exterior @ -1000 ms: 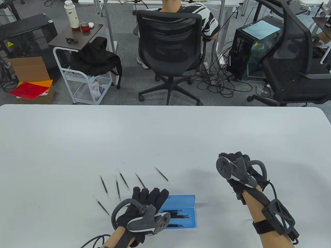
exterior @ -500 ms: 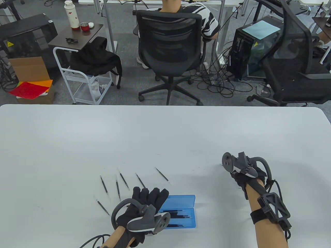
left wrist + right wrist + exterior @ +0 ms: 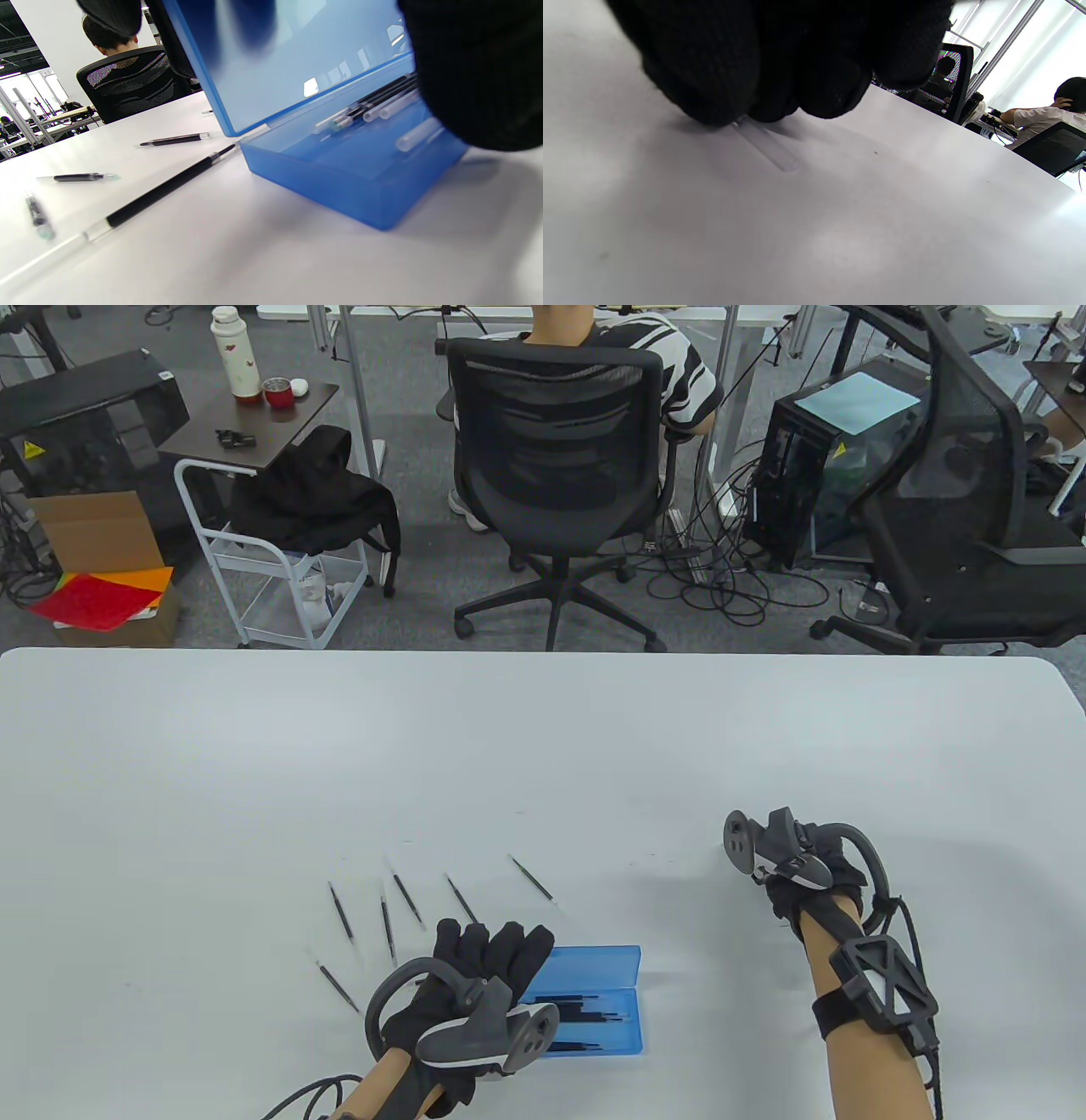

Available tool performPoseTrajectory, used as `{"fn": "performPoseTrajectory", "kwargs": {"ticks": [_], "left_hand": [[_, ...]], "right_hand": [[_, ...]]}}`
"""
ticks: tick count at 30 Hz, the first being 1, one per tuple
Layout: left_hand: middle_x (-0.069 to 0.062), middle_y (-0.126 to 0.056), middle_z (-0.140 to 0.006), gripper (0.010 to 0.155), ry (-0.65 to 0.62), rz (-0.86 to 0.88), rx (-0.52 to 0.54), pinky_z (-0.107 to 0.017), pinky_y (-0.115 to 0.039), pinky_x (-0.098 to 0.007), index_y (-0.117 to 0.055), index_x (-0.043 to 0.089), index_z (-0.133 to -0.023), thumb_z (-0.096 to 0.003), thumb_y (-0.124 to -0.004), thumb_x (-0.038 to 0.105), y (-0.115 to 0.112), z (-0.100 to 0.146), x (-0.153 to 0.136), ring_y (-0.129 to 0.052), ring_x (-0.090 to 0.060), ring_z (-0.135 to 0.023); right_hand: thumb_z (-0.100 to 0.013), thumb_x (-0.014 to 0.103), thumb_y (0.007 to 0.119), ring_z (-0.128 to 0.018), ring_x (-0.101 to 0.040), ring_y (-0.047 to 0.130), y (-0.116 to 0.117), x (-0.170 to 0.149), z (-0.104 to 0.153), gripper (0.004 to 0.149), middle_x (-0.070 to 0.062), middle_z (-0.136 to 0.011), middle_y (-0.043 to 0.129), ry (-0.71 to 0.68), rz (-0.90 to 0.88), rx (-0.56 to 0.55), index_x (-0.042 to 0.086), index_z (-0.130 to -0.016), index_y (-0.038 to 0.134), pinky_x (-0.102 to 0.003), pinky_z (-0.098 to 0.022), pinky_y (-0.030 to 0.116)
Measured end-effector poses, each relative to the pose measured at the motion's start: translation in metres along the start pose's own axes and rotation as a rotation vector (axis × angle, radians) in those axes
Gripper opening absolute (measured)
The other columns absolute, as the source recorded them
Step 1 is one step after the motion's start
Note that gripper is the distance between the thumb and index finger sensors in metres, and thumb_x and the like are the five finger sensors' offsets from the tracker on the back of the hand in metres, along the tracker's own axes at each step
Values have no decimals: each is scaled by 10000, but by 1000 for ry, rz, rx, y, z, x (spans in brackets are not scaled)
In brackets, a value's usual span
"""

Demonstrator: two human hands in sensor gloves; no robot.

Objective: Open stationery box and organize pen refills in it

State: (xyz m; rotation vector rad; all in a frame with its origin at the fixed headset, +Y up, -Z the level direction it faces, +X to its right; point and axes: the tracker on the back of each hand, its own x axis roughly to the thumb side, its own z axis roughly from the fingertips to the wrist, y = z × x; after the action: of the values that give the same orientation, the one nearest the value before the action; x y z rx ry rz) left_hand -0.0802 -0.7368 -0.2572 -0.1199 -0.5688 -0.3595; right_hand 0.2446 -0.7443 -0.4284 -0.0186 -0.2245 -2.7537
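The blue stationery box point(image 3: 624, 1042) lies open near the table's front edge, with several refills point(image 3: 585, 1014) inside. My left hand point(image 3: 492, 940) holds its lid point(image 3: 598, 965) up; in the left wrist view my fingers point(image 3: 110, 12) reach behind the lid point(image 3: 297, 63). Several loose refills lie fanned out to the left of the box, among them a refill point(image 3: 341, 911) at the far left and one point(image 3: 533, 882) nearest the middle. Far to the right, my right hand point(image 3: 793, 857) is down on the table. Its curled fingertips point(image 3: 712, 97) pinch a clear refill point(image 3: 768, 148) that lies on the surface.
The white table point(image 3: 543, 746) stretches wide behind both hands. Beyond its far edge a person sits in a black office chair point(image 3: 556, 475). A cart point(image 3: 271, 560) and a computer tower point(image 3: 814, 475) stand on the floor.
My right hand has turned palm down, dropped to the table on the right and closed its fingertips there. The left hand and the box have not moved.
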Motion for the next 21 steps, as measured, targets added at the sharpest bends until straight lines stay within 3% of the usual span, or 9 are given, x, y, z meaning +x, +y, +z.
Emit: {"fn": "performPoseTrajectory", "kwargs": {"ticks": [11, 21], "left_hand": [[-149, -309, -1245, 1331, 0, 0, 0, -759, -476, -729, -14, 134, -1151, -281, -852, 693, 0, 0, 0, -606, -487, -1076], [-149, -309, -1245, 1330, 1, -1, 0, -759, -475, -730, -15, 134, -1151, -281, -852, 693, 0, 0, 0, -606, -486, -1076]], "right_hand": [[-377, 305, 937, -665, -265, 1020, 0, 6, 2, 546, 26, -717, 1049, 9, 43, -21, 235, -904, 812, -532, -640, 816], [-359, 335, 950, -637, -276, 1020, 0, 3, 4, 590, 16, -702, 1042, 29, -23, -34, 197, -912, 794, -551, -637, 814]]}}
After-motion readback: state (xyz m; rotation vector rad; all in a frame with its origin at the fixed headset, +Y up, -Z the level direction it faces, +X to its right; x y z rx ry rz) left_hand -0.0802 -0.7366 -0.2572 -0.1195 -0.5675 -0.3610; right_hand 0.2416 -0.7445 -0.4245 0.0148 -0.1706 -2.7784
